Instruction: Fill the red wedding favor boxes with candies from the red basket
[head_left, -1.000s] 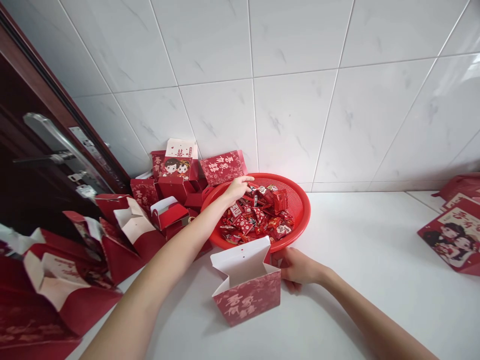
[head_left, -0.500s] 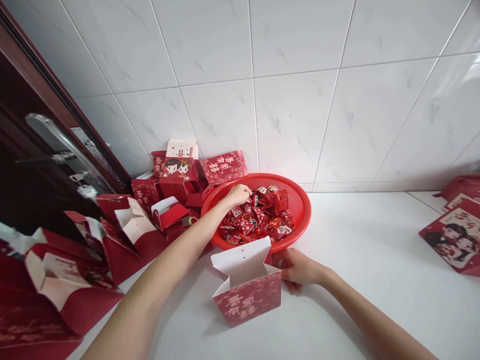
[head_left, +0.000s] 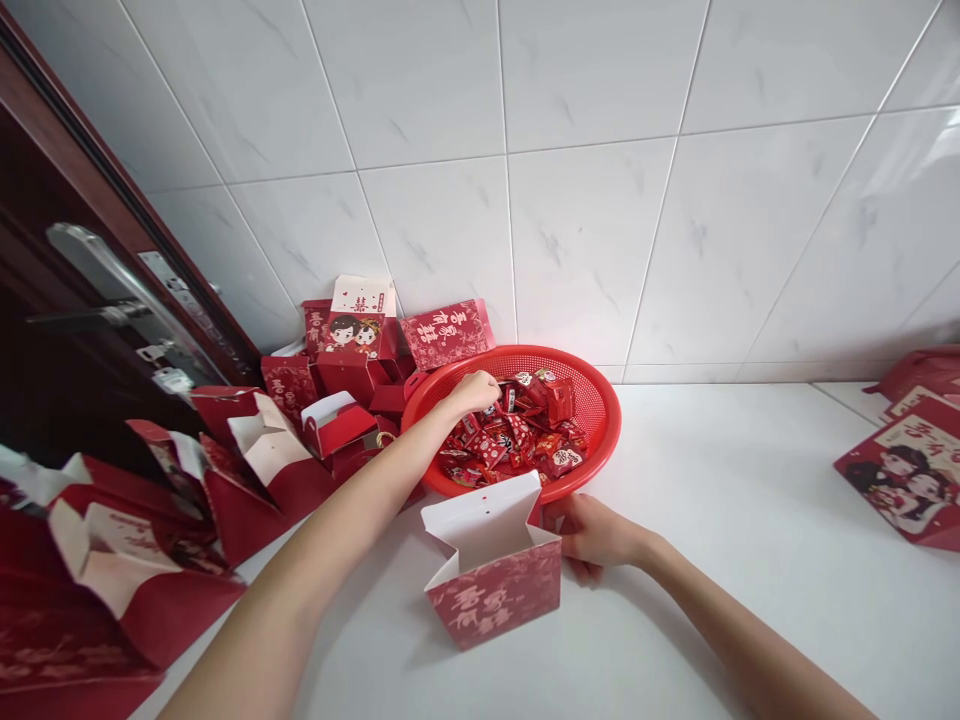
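A red plastic basket [head_left: 609, 425] holds a heap of red-wrapped candies [head_left: 517, 430]. My left hand [head_left: 474, 393] reaches over its left rim, with fingers pinched together at a wrapped candy on the heap's left side; its exact hold is partly hidden. In front of the basket stands a red paper gift box [head_left: 499, 595], top open, white inside, with pale lettering on the near face. My right hand [head_left: 592, 532] grips this box by its right side, fingers closed around the edge and partly hidden behind it.
Several open red gift boxes [head_left: 277, 450] crowd the left side, beside a dark door with a metal handle [head_left: 112, 265]. More boxes [head_left: 356, 340] lean by the tiled wall [head_left: 585, 240]. Another printed box [head_left: 911, 475] stands at the right on the white tabletop [head_left: 720, 450].
My left hand has shifted very slightly left within the basket, with its fingers pinched. The gift box and my right hand have stayed almost in place.
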